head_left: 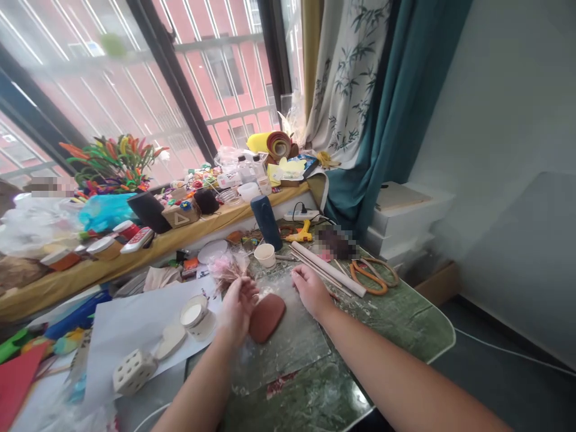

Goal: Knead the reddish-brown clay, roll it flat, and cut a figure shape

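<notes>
My left hand (238, 303) is half closed, its fingers curled at the lower end of a bunch of pink and brown dried flowers (225, 267). What lies inside its fingers is hidden. Right beside it, a flat rounded slab of reddish-brown clay (267, 318) rests on a grey work mat (297, 348). Past the slab's right side, my right hand (310, 292) hovers with thumb and forefinger pinched together. Anything between those fingertips is too small to name. A pale paper cup (265, 256) stands just beyond both hands.
Right of my right hand lie a pale rolling pin (330, 270), thin sticks and an orange-handled tool (369, 282). A yellow glue gun (300, 233) and dark blue cylinder (266, 222) stand behind. At left are a white die (134, 372) and a jar (194, 315) on paper.
</notes>
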Action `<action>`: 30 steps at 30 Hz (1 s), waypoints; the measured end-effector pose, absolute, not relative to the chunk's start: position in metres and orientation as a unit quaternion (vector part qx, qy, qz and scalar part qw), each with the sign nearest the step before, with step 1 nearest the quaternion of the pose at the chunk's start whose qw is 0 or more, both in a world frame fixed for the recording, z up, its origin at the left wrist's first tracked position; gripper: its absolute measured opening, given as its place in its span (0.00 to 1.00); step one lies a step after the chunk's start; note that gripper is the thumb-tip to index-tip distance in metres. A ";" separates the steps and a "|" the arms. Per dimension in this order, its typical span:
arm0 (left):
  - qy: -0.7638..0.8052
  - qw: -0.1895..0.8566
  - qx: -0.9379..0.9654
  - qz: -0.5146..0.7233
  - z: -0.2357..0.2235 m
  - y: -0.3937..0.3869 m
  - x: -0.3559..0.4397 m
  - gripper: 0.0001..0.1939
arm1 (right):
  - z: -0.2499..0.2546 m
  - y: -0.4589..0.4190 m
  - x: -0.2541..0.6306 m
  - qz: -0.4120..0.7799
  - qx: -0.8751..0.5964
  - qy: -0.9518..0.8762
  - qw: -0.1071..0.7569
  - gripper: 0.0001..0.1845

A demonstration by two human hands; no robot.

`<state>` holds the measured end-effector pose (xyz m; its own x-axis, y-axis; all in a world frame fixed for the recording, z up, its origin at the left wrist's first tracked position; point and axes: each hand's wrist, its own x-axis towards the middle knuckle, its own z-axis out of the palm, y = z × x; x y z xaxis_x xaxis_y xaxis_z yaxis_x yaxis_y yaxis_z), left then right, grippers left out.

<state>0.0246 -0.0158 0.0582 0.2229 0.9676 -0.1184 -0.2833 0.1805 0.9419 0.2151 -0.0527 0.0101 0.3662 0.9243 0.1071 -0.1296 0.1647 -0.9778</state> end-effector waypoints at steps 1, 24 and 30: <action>0.433 0.593 0.508 0.450 0.059 -0.017 0.015 0.14 | 0.010 -0.052 0.216 0.406 -0.504 -0.390 0.655 0.10; 0.373 0.297 0.861 0.178 0.035 -0.034 -0.051 0.64 | 0.046 -0.025 0.129 0.642 -0.388 -0.434 0.499 0.28; 0.387 0.301 0.856 0.166 0.036 -0.034 -0.049 0.67 | 0.043 -0.008 0.135 0.663 -0.373 -0.390 0.519 0.27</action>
<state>-0.0489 -0.0336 0.0356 0.6454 0.7620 0.0523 0.5618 -0.5201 0.6433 0.1346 -0.0075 0.0428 -0.1827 0.9791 -0.0897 -0.3968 -0.1569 -0.9044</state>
